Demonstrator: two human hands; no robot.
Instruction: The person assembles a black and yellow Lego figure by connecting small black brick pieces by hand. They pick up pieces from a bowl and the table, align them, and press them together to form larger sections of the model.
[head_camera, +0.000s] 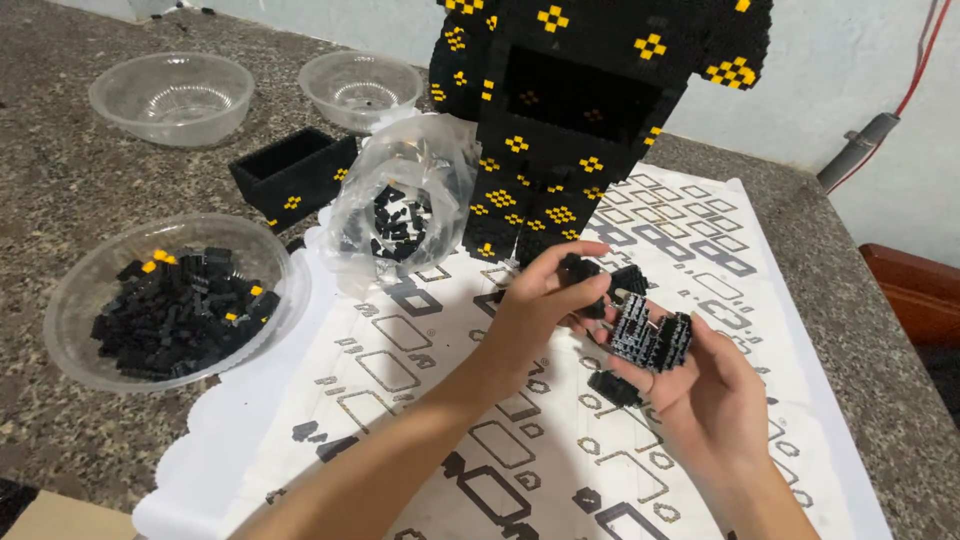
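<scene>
Brick assembly (650, 338), black and studded, sat cradled in our right hand (705, 395) at the sheet's three o'clock side, studs up for access. Our left hand (540, 305) pinched a small black brick (578, 268) at the assembly's eleven o'clock; the bowl of bricks (175, 300) waited at nine o'clock on the bench (60, 190).

Matt black plastic bricks (650, 338), studded and rough, above a smooth white paper sheet (250, 420); glossy clear plastic bowl (70, 290) and crinkled bag (405, 190) on speckled stone worktop (60, 180).

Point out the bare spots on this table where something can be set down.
Bare: stone table between empty bowls and brick-filled bowl; instruction sheet below that bowl. Crowded: around plastic bag, black box, brick model.
</scene>
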